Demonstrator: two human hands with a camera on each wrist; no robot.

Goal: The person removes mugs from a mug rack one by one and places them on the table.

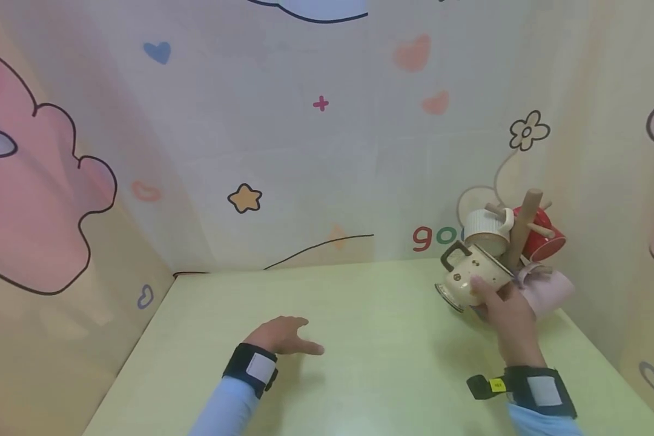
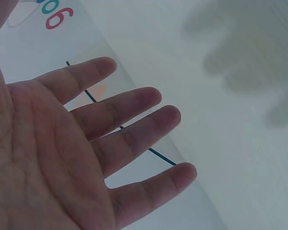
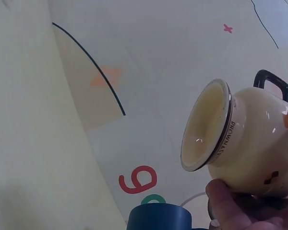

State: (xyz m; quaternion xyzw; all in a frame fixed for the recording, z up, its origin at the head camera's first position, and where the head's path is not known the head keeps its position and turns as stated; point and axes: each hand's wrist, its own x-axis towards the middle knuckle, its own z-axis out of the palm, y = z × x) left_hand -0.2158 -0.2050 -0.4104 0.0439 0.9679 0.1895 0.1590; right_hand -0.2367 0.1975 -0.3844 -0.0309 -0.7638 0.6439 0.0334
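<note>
My right hand [image 1: 509, 312] grips a cream mug [image 1: 476, 275] with a dark angular handle and small brown marks, beside a wooden mug tree [image 1: 523, 227]. The mug is tilted on its side. Its pale hollow mouth and dark-lined rim show in the right wrist view, where fingers [image 3: 225, 206] press its underside. Left of centre, my left hand [image 1: 280, 335] hovers above the table, fingers extended. In the left wrist view its palm [image 2: 43, 158] and spread fingers hold nothing.
A white ribbed mug [image 1: 486, 230], a red mug [image 1: 547, 242] and a pale pink mug [image 1: 550, 293] hang on the tree. A dark blue mug [image 3: 158, 218] shows at the right wrist view's lower edge. The pale table [image 1: 360, 363] meets printed curtains [image 1: 305, 151] behind.
</note>
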